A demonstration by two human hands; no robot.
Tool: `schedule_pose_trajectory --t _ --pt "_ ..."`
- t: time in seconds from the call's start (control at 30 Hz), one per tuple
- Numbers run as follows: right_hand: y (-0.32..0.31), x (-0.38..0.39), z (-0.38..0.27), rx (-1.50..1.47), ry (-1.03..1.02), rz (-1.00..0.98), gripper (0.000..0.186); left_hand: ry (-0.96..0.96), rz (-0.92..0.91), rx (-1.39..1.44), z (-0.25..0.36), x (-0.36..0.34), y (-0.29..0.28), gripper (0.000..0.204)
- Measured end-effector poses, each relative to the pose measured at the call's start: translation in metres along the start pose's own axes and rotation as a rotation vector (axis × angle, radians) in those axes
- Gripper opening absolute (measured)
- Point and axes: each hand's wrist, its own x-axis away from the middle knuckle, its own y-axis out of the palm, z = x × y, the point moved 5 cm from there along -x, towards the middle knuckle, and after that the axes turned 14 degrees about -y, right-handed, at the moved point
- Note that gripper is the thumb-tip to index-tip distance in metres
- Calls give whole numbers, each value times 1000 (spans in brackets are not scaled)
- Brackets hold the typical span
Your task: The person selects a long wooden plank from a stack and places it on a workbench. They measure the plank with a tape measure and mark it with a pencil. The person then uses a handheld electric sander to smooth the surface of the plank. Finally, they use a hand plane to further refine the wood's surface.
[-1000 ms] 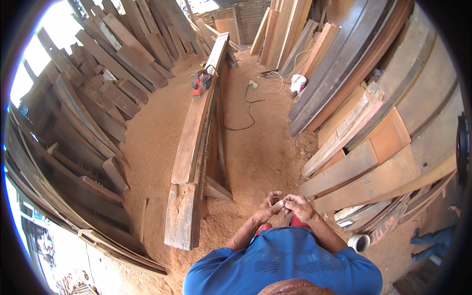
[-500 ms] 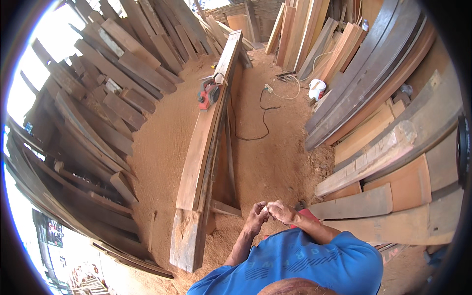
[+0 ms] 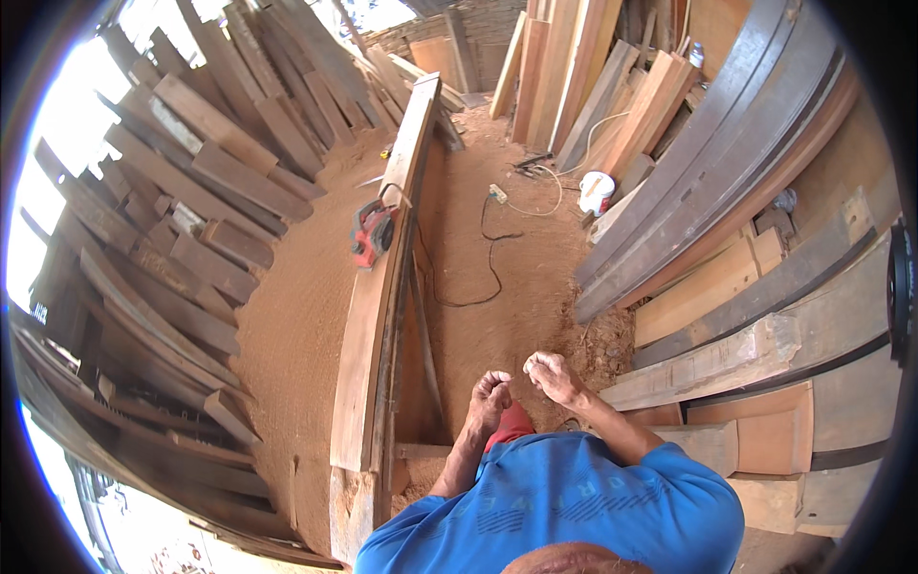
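Note:
In front of my blue shirt, both hands are raised a short way apart, over the sawdust floor. My left hand [image 3: 491,394] is closed, its fingers pinched together; anything between them is too small to make out. Higher and to the right, my right hand [image 3: 553,375] is also closed, fingers curled and pressed, and what it may hold is hidden. To their left runs a long wooden plank [image 3: 361,373] on a narrow timber stand. A red and black electric hand planer [image 3: 371,232] rests on the plank farther up, touched by neither hand.
Boards lean in rows at left [image 3: 229,172] and dark planks [image 3: 688,163] at right. A black cord [image 3: 492,263] winds over the sawdust to a power strip [image 3: 497,194]. A white bucket [image 3: 597,191] stands by the right-hand boards. Thick slabs [image 3: 708,364] lie near my right arm.
My hands have come apart from touching each other, where a small pale thing showed between the fingers. The view has shifted, so the plank and planer appear lower and farther left.

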Motion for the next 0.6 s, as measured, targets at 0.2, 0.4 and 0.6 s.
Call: schedule_pose_trajectory --t 0.2,0.4,0.6 --pt "-22 -23 29 59 176 60 20 -80 -38 111 32 -72 11 10" --pt "-73 -88 79 324 215 82 24 -93 -37 80 75 -156 12 11" --pt "-176 -143 158 526 398 362 29 -107 -99 -28 165 -234 -12 12"
